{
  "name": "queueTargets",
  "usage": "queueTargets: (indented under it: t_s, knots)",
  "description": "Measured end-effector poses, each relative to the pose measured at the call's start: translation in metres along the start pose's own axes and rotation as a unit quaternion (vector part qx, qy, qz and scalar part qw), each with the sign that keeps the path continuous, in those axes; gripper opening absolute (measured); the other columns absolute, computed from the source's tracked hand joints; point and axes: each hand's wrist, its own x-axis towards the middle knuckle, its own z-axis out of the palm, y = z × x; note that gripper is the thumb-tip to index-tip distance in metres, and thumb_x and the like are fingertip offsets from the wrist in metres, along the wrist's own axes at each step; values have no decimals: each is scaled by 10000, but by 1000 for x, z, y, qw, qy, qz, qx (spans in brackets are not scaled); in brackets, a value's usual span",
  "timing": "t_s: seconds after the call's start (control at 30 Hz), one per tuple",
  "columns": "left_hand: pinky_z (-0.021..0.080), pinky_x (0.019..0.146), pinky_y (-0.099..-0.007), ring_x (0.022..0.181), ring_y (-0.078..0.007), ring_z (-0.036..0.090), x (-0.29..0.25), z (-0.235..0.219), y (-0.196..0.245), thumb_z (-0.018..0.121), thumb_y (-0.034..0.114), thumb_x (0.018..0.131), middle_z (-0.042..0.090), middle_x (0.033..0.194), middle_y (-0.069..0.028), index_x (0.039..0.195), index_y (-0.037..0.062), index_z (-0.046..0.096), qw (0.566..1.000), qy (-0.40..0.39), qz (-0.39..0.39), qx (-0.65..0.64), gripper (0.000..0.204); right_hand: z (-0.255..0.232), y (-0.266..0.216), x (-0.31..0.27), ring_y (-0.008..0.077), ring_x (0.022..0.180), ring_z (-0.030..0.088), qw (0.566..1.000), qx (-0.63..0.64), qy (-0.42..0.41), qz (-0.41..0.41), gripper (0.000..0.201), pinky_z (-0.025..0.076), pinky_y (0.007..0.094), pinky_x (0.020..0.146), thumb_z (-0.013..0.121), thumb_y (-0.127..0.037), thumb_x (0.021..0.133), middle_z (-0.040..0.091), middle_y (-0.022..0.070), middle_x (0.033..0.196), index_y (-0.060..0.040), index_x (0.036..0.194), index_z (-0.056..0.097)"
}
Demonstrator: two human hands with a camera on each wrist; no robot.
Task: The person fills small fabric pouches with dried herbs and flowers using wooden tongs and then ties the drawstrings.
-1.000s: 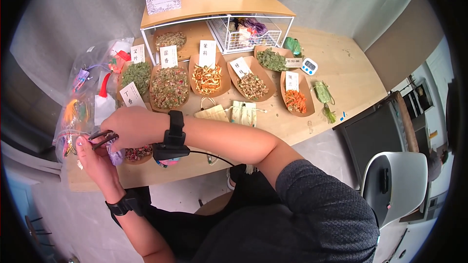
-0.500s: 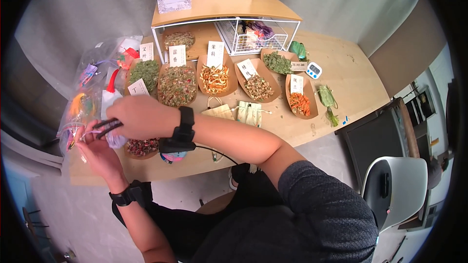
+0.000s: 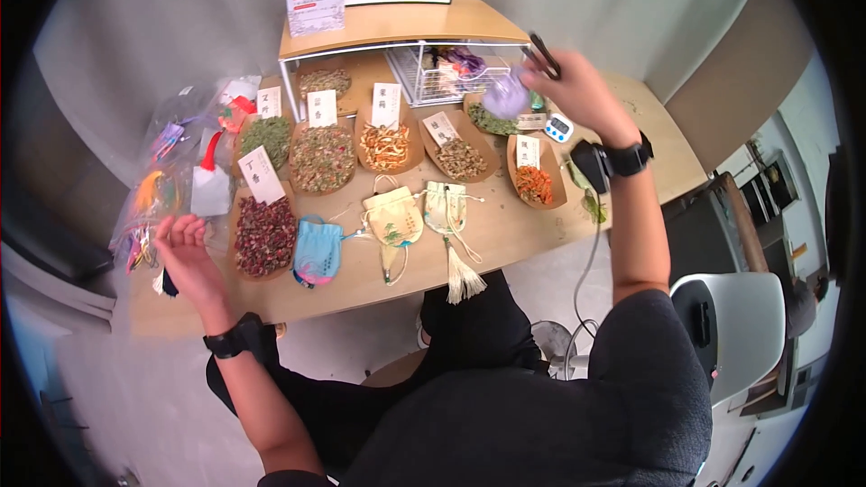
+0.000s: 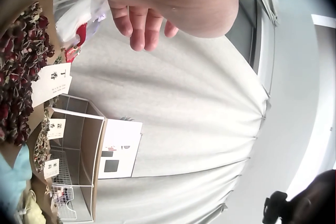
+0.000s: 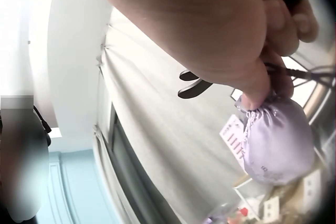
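Note:
My right hand [image 3: 585, 97] is raised over the back right of the table, in front of the wire basket. It pinches a lilac satin drawstring pouch [image 5: 281, 142] by its gathered neck, and the pouch looks rounded and hangs down. The same hand holds a dark tool with two curved ends [image 5: 195, 88]; its other end is hidden in the hand. My left hand [image 3: 191, 263] is at the left front with loosely bent fingers and nothing in them. Beside it are a paper tray [image 3: 242, 257] of dark red dried petals and a clear plastic bag [image 3: 167, 176] of tassels.
Several paper trays of dried herbs [image 3: 325, 158] with label cards stand across the table. Blue [image 3: 317, 248], yellow [image 3: 393, 216] and pale green pouches [image 3: 446, 206] lie along the front. A wooden-topped shelf [image 3: 406, 22] stands behind; a timer [image 3: 558, 128] lies at right.
My right hand has swung from the left front to the back right, carrying the lilac pouch and the dark tool. My left hand, which was at the pouch, stays at the left, now apart from it.

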Motion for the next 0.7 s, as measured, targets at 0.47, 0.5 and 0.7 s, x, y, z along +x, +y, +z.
queueTargets:
  t_s: [0.47,0.5,0.7]
  knots:
    - [504,844,-286,892,-155,613,6,12,23,546,207,1081,645,993,-74,1140,39,586,999,27,2,31,183,186,-158,8,285,742,680,915,290,-238,-150,301,527,388,715,773,-245,880,706,194,838,36,909,670]
    - [500,853,-287,908,-153,611,8,7,31,537,221,1086,643,1001,-71,1144,42,586,999,24,5,26,194,200,-181,14,231,782,691,913,268,-251,-177,311,532,365,733,774,-262,894,716,171,853,32,929,679]
    - [501,868,-295,917,-150,611,20,-27,82,526,211,1087,647,1007,-81,1147,26,578,996,37,74,30,202,314,-269,35,294,717,703,855,308,-375,-182,318,543,397,702,761,-298,865,715,184,764,17,888,723]
